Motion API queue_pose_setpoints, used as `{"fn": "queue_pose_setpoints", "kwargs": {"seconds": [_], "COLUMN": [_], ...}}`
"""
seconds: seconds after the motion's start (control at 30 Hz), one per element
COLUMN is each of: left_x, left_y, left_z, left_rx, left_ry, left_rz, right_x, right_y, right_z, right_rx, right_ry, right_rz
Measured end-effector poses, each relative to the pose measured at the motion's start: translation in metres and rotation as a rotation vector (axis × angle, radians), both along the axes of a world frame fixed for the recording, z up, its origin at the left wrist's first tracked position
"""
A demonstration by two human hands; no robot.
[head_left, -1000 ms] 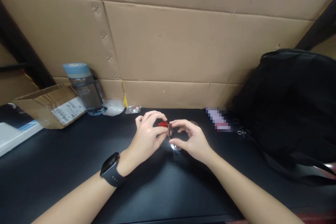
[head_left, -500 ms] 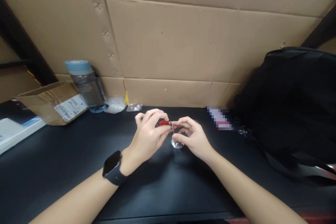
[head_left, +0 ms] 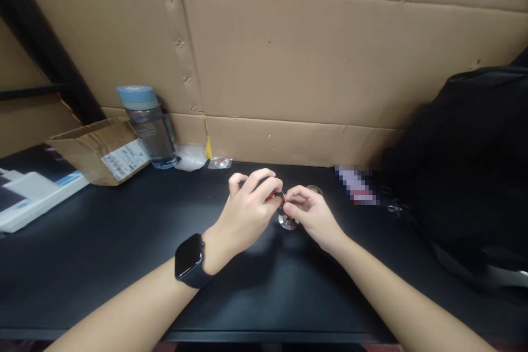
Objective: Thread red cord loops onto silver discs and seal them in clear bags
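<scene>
Fingers [head_left: 270, 190] of the left hand [head_left: 247, 214] pinch a small red piece [head_left: 272, 196]; right hand [head_left: 309, 212] fingers clamp a silvery metal part [head_left: 287, 221] touching it, near the tabletop's [head_left: 103, 242] far edge.

Both forearms are bare with no sleeves in view, and the left wrist wears a black smartwatch [head_left: 188, 258] with a dark rectangular face and black band.
</scene>
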State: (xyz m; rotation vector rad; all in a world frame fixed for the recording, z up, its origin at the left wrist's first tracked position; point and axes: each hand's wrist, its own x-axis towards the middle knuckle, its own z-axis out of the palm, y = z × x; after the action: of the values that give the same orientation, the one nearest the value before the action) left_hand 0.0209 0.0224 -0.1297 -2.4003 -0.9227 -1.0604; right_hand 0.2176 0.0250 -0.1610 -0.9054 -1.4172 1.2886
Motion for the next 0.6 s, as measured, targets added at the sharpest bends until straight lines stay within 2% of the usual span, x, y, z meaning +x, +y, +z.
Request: {"fn": "queue_pose_setpoints", "kwargs": {"seconds": [0.27, 0.5, 0.6], "left_x": [-0.002, -0.001, -0.002], "left_y": [0.008, 0.006, 0.006], "left_z": [-0.003, -0.002, -0.002], "left_rx": [-0.141, -0.192, -0.213], "left_ry": [-0.213, -0.244, -0.243], "left_rz": [-0.014, -0.028, -0.029], "right_x": [0.002, 0.009, 0.010], "right_y": [0.000, 0.000, -0.001], "right_z": [0.006, 0.007, 0.009], "right_rx": [-0.022, 0.150, 0.366], "right_ry": [-0.036, -0.159, -0.301], "right_rz": [0.019, -0.040, -0.111]}}
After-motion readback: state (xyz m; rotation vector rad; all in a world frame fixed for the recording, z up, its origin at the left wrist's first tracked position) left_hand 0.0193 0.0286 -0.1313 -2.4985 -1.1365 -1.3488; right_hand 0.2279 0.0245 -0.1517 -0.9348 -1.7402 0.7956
